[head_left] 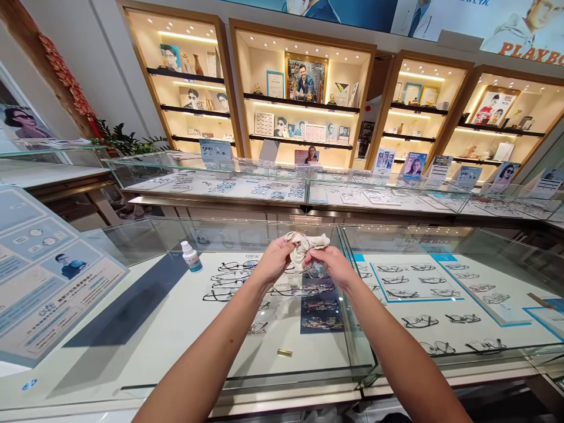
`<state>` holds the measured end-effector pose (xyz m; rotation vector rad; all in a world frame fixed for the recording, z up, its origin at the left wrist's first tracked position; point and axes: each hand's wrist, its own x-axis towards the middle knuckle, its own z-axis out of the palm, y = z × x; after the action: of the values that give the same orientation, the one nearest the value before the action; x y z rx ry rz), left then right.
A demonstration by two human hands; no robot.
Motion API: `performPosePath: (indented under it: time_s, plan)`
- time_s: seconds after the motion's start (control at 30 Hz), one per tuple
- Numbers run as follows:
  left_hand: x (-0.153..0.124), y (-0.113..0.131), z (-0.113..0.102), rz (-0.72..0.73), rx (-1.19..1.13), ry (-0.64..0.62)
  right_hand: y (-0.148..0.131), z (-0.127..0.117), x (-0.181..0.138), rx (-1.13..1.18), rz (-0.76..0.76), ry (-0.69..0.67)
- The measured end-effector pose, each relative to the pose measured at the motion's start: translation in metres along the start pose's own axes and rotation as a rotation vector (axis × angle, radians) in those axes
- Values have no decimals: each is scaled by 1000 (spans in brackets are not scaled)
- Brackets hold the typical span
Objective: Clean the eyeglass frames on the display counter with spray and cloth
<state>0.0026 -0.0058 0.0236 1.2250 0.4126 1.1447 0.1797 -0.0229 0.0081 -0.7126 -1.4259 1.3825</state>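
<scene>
Both of my arms reach out over a glass display case (247, 376). A crumpled cream cloth (301, 249) is pinched between my left hand (278, 258) and my right hand (331, 261). Thin reddish wire shows at the cloth's upper left edge, maybe part of a glasses frame; the cloth covers the rest. My fingertips are closed and pressed into the cloth from both sides. Beneath my hands, several pairs of eyeglasses (229, 282) lie in rows inside the case. To the left of my left hand, a small white bottle with a blue label (191, 258) stands upright on the glass.
A large blue-and-white printed board (48, 282) leans at the left. More eyeglasses (420, 321) fill the case on the right. Behind is another glass counter (264, 176) with upright cards, and beyond it lit wall shelves (304, 103). A gold clip-like piece (284, 353) lies near the front.
</scene>
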Motion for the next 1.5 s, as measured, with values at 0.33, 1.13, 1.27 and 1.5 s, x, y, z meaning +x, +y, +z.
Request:
performPosePath:
  time_s: [0.33, 1.13, 1.27, 1.5]
  plan:
    - [0, -11, 7, 41, 15, 111, 7, 3, 1, -78, -45, -2]
    - [2, -2, -1, -34, 35, 58, 13, 6, 4, -23, -39, 52]
    - [0, -6, 4, 22, 72, 87, 14, 6, 4, -69, -29, 31]
    - [3, -12, 4, 6, 62, 270, 13, 13, 0, -156, -51, 27]
